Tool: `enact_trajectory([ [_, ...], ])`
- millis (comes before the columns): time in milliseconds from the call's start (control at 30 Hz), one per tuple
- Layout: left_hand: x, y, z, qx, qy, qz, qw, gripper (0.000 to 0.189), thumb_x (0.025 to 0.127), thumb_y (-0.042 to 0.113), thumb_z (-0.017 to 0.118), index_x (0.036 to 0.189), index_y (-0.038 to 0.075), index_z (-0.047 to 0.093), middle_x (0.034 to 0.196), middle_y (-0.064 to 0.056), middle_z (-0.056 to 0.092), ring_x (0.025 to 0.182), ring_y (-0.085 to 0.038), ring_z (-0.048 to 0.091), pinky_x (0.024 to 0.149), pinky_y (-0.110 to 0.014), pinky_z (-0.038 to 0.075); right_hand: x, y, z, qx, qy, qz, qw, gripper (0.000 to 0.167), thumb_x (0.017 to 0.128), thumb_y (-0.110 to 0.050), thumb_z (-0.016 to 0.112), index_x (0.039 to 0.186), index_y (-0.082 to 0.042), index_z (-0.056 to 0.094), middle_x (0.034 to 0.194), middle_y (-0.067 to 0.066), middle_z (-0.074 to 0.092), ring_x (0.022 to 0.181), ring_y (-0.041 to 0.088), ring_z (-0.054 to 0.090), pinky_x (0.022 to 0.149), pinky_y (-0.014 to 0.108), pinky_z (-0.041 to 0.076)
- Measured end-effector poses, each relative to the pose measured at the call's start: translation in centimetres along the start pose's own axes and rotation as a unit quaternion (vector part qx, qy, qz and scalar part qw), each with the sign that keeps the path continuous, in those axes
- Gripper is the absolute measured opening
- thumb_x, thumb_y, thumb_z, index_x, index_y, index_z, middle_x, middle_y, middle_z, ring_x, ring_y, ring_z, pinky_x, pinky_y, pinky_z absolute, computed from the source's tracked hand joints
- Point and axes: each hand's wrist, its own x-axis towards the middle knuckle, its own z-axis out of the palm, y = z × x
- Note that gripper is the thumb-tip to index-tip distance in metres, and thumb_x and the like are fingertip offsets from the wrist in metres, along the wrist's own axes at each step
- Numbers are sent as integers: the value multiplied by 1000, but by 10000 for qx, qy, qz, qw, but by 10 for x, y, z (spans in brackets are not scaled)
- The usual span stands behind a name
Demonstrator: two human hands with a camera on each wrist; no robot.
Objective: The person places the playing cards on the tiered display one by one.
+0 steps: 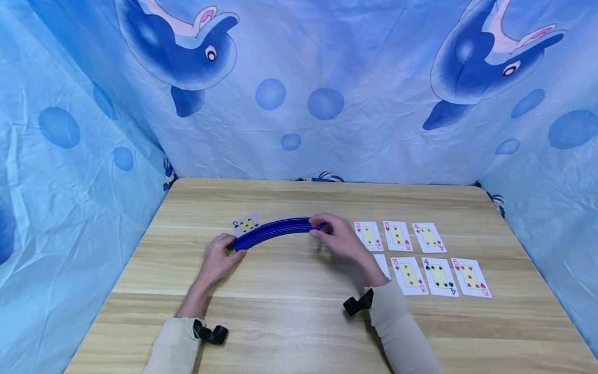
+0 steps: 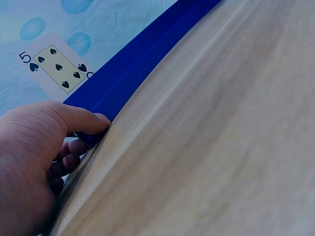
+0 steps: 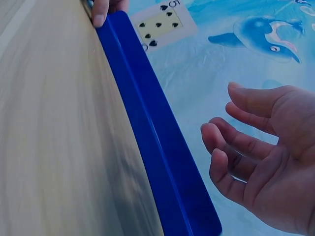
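A curved blue playing card holder (image 1: 280,227) lies across the table. Near its left end a five of spades (image 1: 245,224) stands up in it, face toward me. My left hand (image 1: 218,259) pinches that left end between thumb and fingers; the left wrist view shows the thumb on the front edge of the holder (image 2: 128,73). By the holder's right end, my right hand (image 1: 340,238) has its fingers loosely bent. In the right wrist view this hand (image 3: 275,157) grips nothing, and a gap separates it from the holder (image 3: 152,132).
Face-up cards lie in two rows at the right: a two (image 1: 368,237), a three (image 1: 398,236) and a four (image 1: 429,237) behind; a three (image 1: 409,276), a black four (image 1: 440,277) and a red five (image 1: 471,278) in front. My right forearm partly covers another front card (image 1: 382,264).
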Motion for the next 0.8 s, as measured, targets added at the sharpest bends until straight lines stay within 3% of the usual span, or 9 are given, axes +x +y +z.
enact_trajectory([
  [200, -1, 2, -2, -34, -16, -26, 10000, 31, 81, 12, 79, 106, -4, 71, 106, -20, 70, 98, -34, 60, 88, -43, 36, -18, 10, -17, -232, 146, -10, 9996, 34, 96, -19, 67, 124, -1, 66, 121, 19, 70, 93, 23, 67, 82, 36, 53],
  [533, 1, 1, -1, -20, -44, -29, 10000, 31, 81, 11, 80, 106, -5, 71, 107, -20, 70, 97, -34, 60, 88, -43, 36, -45, 27, -45, -381, 218, 370, 9984, 35, 97, -22, 66, 126, -3, 64, 121, 18, 70, 98, 24, 68, 81, 32, 54],
  [800, -1, 2, -1, 19, 2, -18, 10000, 31, 81, 11, 80, 106, -4, 71, 107, -20, 71, 99, -35, 60, 87, -41, 35, -63, 37, -66, -864, 370, 638, 9935, 34, 95, -19, 68, 126, -5, 65, 121, 14, 71, 95, 22, 67, 77, 26, 52],
])
